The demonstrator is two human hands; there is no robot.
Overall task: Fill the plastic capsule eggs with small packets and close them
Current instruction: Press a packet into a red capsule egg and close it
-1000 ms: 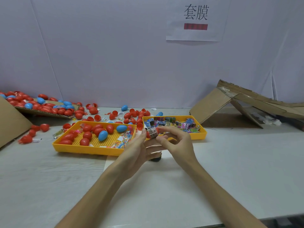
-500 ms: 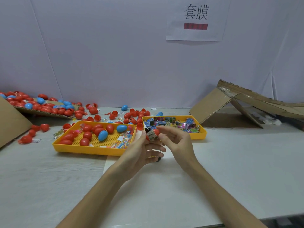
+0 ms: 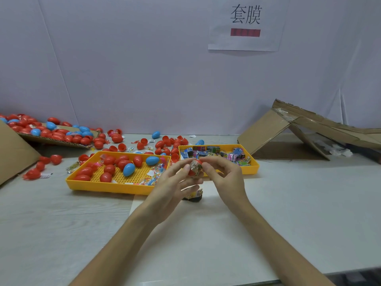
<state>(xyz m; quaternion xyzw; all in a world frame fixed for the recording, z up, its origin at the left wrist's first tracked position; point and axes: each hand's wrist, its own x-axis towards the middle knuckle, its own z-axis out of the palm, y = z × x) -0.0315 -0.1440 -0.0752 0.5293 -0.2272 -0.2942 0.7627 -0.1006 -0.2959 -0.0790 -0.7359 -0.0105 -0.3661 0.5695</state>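
Here, in the head view, the left hand [image 3: 171, 182] pinches a red capsule egg [image 3: 192, 172] just in front of the packet tray [image 3: 250, 169]. The right hand [image 3: 224, 174] pinches the printed packet [image 3: 195, 165] at the egg's top. The packet should be tucked fully inside before the halves are pressed shut. The wall sign [image 3: 245, 27] reads "套膜"; the packet print is illegible.

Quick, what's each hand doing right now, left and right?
Left hand: holds the red egg half, fingers curled round it.
Right hand: pinches the small packet at the mouth of that egg half.
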